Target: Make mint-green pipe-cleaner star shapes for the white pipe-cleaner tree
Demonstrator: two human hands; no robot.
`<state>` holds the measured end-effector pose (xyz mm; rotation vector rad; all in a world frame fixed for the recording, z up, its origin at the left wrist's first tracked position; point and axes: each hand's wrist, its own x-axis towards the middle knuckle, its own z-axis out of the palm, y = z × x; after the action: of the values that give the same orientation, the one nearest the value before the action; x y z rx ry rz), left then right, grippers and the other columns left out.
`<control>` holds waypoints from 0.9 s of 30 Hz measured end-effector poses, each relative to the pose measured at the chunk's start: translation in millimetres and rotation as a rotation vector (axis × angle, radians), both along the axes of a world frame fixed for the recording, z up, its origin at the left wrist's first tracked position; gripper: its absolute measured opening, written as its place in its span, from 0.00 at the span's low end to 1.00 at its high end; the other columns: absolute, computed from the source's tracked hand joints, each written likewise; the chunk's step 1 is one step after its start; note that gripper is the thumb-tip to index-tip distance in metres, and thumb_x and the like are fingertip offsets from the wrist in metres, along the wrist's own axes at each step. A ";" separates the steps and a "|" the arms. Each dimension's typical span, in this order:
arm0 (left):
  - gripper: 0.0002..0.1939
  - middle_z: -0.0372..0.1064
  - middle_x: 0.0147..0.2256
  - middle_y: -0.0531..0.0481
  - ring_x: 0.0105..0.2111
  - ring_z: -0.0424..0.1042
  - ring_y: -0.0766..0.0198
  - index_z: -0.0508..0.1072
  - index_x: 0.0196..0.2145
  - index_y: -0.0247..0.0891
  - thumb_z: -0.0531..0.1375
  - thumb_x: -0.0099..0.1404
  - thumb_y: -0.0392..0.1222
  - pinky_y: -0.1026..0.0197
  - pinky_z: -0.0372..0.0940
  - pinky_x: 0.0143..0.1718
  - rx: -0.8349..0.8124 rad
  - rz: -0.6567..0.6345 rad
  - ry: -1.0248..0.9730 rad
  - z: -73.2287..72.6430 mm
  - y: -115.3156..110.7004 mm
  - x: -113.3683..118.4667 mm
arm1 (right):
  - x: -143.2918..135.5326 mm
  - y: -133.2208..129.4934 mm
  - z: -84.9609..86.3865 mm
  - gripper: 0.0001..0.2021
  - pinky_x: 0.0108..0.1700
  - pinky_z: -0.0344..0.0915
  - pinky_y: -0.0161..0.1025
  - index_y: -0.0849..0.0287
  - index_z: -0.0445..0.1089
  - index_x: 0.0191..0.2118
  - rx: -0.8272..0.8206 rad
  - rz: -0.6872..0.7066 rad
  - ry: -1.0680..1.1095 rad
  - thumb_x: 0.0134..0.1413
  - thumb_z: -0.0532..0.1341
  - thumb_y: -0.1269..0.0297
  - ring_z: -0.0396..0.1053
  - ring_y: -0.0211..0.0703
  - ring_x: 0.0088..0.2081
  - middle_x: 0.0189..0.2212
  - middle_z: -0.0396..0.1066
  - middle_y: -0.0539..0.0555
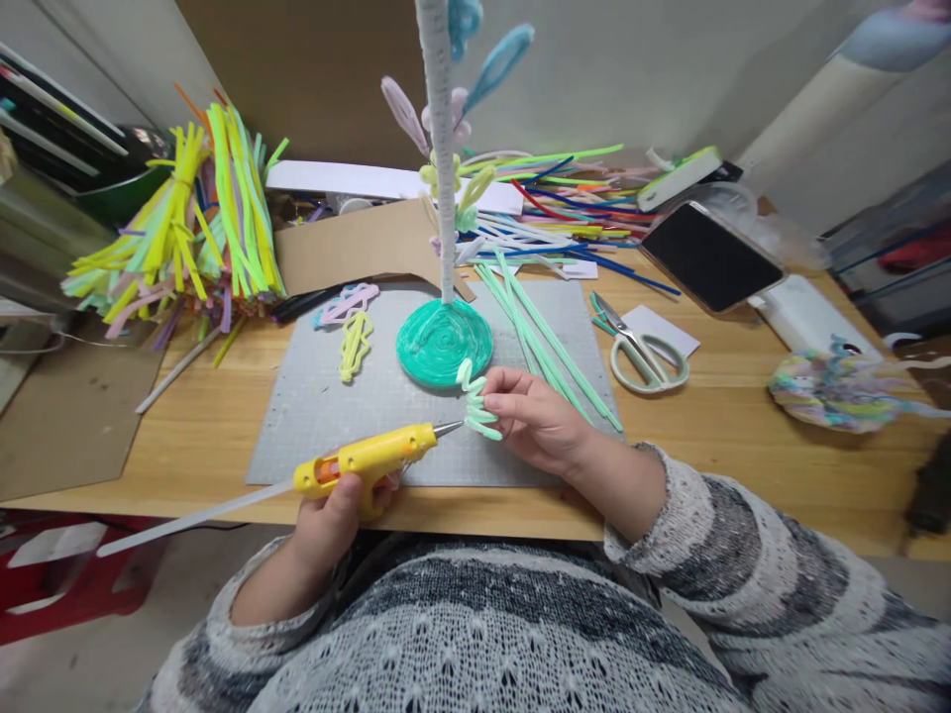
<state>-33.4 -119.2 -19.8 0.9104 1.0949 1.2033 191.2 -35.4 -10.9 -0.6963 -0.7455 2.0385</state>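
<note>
My left hand (334, 520) grips a yellow glue gun (371, 458) with a white glue stick trailing out its back. Its metal nozzle points right and touches a mint-green zigzag pipe-cleaner piece (475, 401). My right hand (535, 416) pinches that piece just in front of a teal coiled disc base (444, 342). A tall white pipe-cleaner stem (440, 149) rises from the disc, with pastel looped leaves near its top. All of this sits over a grey cutting mat (334, 396).
Long mint pipe cleaners (550, 347) lie on the mat's right; scissors (643, 352), a phone (709, 255) and a pastel coil (832, 391) lie further right. A big bundle of pipe cleaners (193, 228) stands at back left. Yellow and pink-blue leaf shapes (353, 327) rest on the mat.
</note>
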 end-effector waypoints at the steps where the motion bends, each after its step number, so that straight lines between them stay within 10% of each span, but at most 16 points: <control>1: 0.26 0.65 0.25 0.47 0.23 0.62 0.67 0.75 0.27 0.35 0.63 0.54 0.65 0.63 0.60 0.23 0.000 -0.009 0.003 0.0 0.1 0.0 | 0.1 0.0 0.4 0.10 0.25 0.56 0.29 0.59 0.71 0.25 -0.004 -0.004 -0.003 0.39 0.73 0.65 0.63 0.30 0.22 0.20 0.68 0.45; 27: 0.27 0.64 0.23 0.48 0.22 0.62 0.66 0.74 0.27 0.36 0.63 0.53 0.66 0.63 0.59 0.21 0.029 -0.004 0.003 -4.0 0.2 1.6 | -0.6 0.3 -1.2 0.10 0.24 0.57 0.29 0.59 0.72 0.25 0.010 0.003 -0.055 0.38 0.72 0.65 0.62 0.30 0.22 0.21 0.69 0.45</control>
<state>-31.8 -119.0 -23.8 0.9362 1.0800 1.2180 190.6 -35.1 -12.0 -0.7489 -0.7885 2.0243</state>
